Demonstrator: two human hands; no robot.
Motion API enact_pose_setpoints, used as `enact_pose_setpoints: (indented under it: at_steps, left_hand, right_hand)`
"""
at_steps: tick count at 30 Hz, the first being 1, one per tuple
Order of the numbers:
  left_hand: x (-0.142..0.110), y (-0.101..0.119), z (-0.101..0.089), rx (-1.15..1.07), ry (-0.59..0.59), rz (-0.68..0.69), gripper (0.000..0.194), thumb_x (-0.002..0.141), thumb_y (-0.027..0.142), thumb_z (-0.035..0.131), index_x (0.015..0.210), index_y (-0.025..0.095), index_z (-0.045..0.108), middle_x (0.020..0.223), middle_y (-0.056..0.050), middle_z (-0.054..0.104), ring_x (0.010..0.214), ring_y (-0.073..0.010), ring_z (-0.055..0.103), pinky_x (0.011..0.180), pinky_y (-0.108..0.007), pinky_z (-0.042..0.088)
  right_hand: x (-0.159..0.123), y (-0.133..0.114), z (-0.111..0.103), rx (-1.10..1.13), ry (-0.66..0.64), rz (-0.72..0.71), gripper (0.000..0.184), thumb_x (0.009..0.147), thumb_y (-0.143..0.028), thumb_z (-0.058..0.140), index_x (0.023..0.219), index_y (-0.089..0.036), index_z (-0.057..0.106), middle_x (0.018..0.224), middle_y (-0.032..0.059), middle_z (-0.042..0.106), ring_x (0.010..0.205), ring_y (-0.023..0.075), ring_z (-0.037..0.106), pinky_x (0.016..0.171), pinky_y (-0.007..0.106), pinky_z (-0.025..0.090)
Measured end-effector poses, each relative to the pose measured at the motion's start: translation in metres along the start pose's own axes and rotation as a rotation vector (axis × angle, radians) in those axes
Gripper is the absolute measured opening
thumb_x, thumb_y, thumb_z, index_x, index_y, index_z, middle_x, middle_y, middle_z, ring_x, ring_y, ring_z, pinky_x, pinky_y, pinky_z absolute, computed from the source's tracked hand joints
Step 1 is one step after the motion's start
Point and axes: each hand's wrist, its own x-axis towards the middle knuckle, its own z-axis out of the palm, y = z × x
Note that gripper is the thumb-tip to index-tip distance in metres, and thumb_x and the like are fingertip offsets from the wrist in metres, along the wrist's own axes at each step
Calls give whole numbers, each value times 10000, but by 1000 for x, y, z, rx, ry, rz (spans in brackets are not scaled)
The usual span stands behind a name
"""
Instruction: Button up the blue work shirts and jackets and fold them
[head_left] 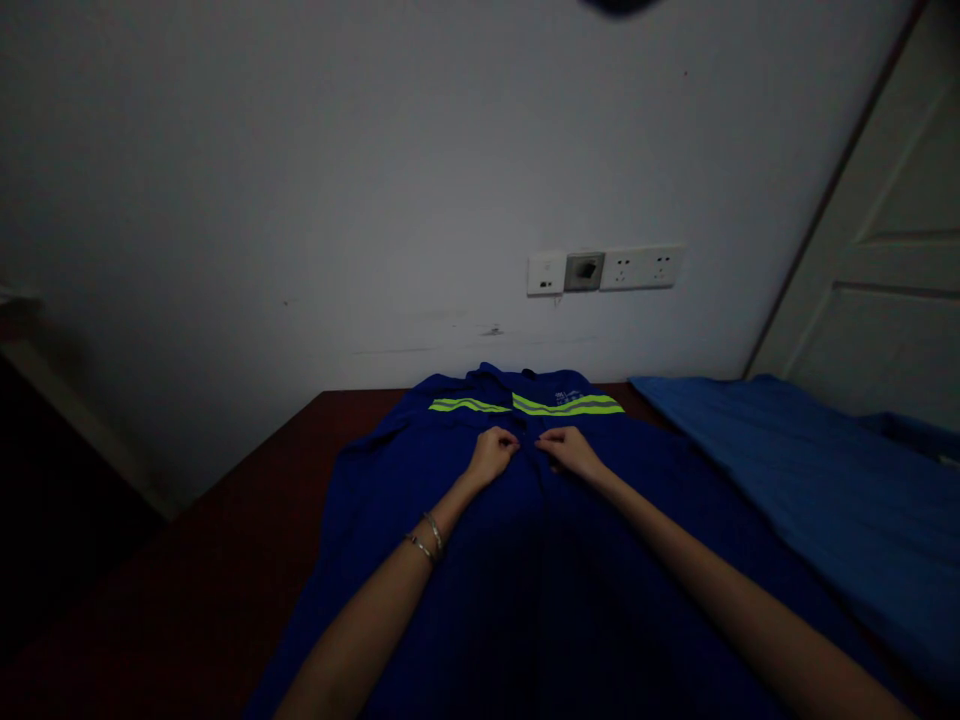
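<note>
1. The dark blue garment point(420, 480) lay spread over the tabletop point(285, 470), its far end close to the wall point(300, 180) and its near part running down between the forearms into deep shadow.
2. Two yellow-green bands with a grey stripe crossed its upper part; the left band point(465, 405) and the right band point(574, 404) met out of line at the middle. Small white print point(568, 397) sat along the upper edge of the right one, too small to read.
3. The left hand point(493, 453) was at the garment's middle line, just below the bands, thumb and forefinger curled toward each other. Whether they gripped the cloth or only touched it could not be told in the dim light.
4. The right hand point(572, 450) faced it across a narrow gap, its fingers point(547, 437) likewise drawn to a point; their hold on the cloth could not be told either.
5. Silvery bracelets point(425, 540) circled the left wrist.
6. The tabletop was dark red and reached the wall. A lighter blue cloth point(810, 480) lay at the right.
7. On the wall was a row of white socket plates point(641, 268) with a grey plate point(584, 271) among them; a pale panelled door point(892, 250) stood at the right.
</note>
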Motion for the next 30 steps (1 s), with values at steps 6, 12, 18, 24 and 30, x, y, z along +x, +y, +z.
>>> enact_pose_setpoints:
  at_steps: [6, 12, 18, 24, 30]
  left_hand:
    - [4, -9, 4, -327, -29, -36, 57, 672, 142, 578, 689, 127, 631, 740, -45, 643, 714, -132, 575, 724, -248, 425]
    - [4, -13, 8, -359, 6, -17, 85, 707, 172, 537, 728, 119, 601, 621, 7, 577, 588, -94, 516, 595, -201, 401]
    - [-1, -4, 6, -285, 32, 44, 137, 731, 185, 517, 762, 119, 633, 695, -22, 622, 652, -117, 538, 635, -216, 413]
    - [-5, 2, 9, -195, 25, 88, 187, 759, 217, 498, 800, 138, 662, 790, -38, 666, 737, -148, 580, 696, -241, 431]
    - [-7, 4, 7, -80, 6, 127, 187, 762, 214, 512, 826, 168, 682, 839, -38, 685, 799, -167, 601, 781, -274, 429]
  right_hand:
    - [3, -5, -4, 100, 10, 40, 110, 672, -227, 558, 640, -128, 593, 440, -49, 464, 372, 59, 424, 371, 168, 385]
    - [18, -7, -8, -34, 184, -67, 179, 659, -259, 550, 625, -111, 644, 429, -10, 529, 412, 96, 480, 408, 184, 338]
    - [25, 4, 3, -134, 287, -139, 172, 638, -249, 551, 640, -134, 678, 653, 47, 668, 643, 163, 602, 568, 210, 403]
    - [25, 16, 14, -92, 230, -118, 185, 625, -277, 581, 676, -141, 696, 693, 56, 685, 669, 178, 612, 586, 226, 416]
    - [18, 13, 13, 59, 107, -44, 212, 631, -258, 588, 730, -105, 697, 600, 32, 659, 544, 127, 565, 524, 207, 408]
